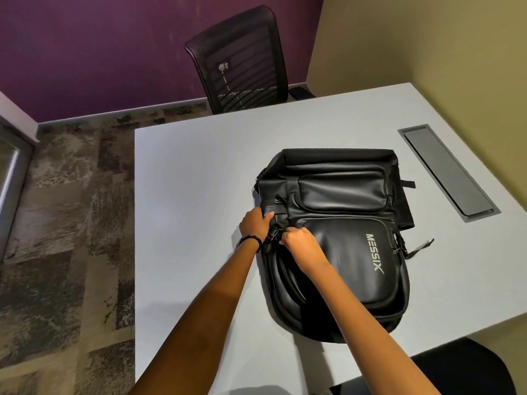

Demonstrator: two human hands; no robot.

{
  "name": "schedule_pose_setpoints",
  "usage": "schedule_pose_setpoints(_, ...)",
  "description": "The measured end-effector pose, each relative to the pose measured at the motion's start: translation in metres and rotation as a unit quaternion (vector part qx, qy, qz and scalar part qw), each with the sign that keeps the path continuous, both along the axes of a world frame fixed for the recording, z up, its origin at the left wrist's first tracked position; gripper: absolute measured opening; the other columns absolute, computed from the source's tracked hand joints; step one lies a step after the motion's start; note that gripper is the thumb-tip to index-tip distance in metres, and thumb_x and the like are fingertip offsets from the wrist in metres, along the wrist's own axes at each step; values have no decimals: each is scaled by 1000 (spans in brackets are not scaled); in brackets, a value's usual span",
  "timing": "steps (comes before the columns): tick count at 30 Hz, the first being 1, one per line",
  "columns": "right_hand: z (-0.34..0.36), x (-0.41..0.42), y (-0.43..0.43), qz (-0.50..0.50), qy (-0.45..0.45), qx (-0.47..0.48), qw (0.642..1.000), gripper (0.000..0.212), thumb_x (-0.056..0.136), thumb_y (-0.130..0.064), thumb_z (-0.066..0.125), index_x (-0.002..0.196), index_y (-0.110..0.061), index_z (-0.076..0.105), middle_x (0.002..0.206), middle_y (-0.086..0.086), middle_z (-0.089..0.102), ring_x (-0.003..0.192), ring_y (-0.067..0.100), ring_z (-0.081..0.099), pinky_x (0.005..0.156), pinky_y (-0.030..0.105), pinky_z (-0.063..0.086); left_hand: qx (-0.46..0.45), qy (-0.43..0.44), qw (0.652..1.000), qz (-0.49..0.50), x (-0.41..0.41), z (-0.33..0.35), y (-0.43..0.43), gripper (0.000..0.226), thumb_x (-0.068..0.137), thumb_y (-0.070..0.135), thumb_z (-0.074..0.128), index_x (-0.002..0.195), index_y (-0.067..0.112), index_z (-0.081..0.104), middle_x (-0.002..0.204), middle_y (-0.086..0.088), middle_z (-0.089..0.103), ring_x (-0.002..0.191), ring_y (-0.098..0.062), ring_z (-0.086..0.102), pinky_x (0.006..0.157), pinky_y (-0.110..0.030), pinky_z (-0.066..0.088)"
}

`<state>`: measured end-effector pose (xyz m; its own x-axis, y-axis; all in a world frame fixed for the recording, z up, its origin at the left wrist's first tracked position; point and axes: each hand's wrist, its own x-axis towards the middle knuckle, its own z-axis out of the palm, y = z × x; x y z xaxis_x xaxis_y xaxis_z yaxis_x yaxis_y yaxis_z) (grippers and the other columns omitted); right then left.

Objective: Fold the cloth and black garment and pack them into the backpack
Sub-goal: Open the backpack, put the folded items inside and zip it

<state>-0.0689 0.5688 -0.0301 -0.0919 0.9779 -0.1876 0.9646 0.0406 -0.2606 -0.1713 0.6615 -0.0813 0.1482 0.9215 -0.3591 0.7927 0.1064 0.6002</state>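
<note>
A black leather-look backpack [342, 212] with a pale logo lies flat on the white table [194, 172], front side up. My left hand [254, 225] grips the bag's left edge, thumb on top. Just to its right, my right hand [302, 240] pinches something small and dark at that same edge, probably a zipper pull or cord. A fold of black fabric [405, 206] sticks out from under the bag's right side. No separate cloth shows in this view.
A grey cable hatch [447, 172] is set into the table to the right of the bag. A black mesh office chair [242, 61] stands beyond the table's far edge. Patterned carpet [65, 223] lies to the left. A dark seat [462, 369] shows at the bottom right.
</note>
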Motion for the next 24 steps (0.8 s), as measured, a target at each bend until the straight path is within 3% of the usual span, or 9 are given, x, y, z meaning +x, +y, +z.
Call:
schedule_pose_setpoints(2, 4, -2, -4, 20, -12, -3, 1000, 13, 77, -10, 73, 67, -5, 66, 70, 12, 64, 65, 29, 63, 63, 32, 45, 1, 6, 1000, 2, 1, -1, 1, 39, 96, 39, 48, 102, 3, 58, 102, -16, 65, 93, -34, 60, 72, -36, 44)
schedule_pose_setpoints(4, 4, -2, -7, 18, -4, -1, 1000, 31, 53, -13, 90, 49, -15, 59, 51, 0, 55, 43, 16, 55, 47, 21, 40, 7, 10, 1000, 1, 2, 0, 0, 39, 96, 39, 47, 102, 2, 58, 103, -17, 65, 93, -34, 60, 70, -35, 42)
schedule_pose_setpoints(7, 3, -2, -10, 25, 8, 12, 1000, 37, 45, -15, 93, 45, -20, 56, 46, -5, 50, 38, 11, 49, 44, 17, 35, 12, 12, 1000, 0, 2, 1, -1, 38, 96, 38, 47, 103, 2, 58, 103, -17, 65, 94, -35, 60, 68, -34, 39)
schedule_pose_setpoints(9, 10, -5, -15, 26, 10, 12, 1000, 29, 55, -14, 89, 51, -17, 60, 52, -1, 54, 43, 15, 54, 48, 20, 38, 11, 9, 1000, 4, 2, 0, -1, 38, 96, 37, 47, 103, 2, 59, 103, -17, 65, 94, -34, 60, 68, -34, 39)
schedule_pose_setpoints(11, 7, -5, -14, 3, 25, 29, 999, 14, 81, -13, 70, 69, -5, 65, 72, 11, 63, 65, 28, 62, 61, 31, 43, 10, 4, 1000, 7, 2, -1, -1, 37, 96, 37, 47, 103, 2, 59, 103, -17, 66, 94, -34, 60, 69, -34, 40)
schedule_pose_setpoints(13, 4, -6, -12, -78, 70, 31, 994, 19, 92, -11, 51, 84, 0, 65, 87, 17, 62, 80, 35, 60, 68, 38, 42, 8, 1, 1000, 8, 2, -1, -1, 37, 96, 37, 47, 103, 3, 59, 104, -17, 65, 94, -34, 60, 70, -34, 41)
schedule_pose_setpoints(17, 2, -12, -5, -178, 107, 19, 978, 21, 90, -2, 44, 99, 0, 64, 100, 15, 61, 92, 33, 58, 73, 38, 45, 7, -8, 1000, 7, 1, -2, 0, 36, 96, 36, 48, 104, 3, 59, 104, -16, 65, 95, -34, 60, 72, -36, 43)
schedule_pose_setpoints(24, -8, -17, 5, -185, 63, -25, 980, 18, 92, -5, 46, 97, 3, 61, 107, 19, 53, 95, 35, 56, 74, 38, 44, 6, -5, 1000, -4, -1, -2, 1, 35, 96, 35, 49, 105, 3, 59, 105, -16, 66, 95, -34, 61, 72, -34, 43)
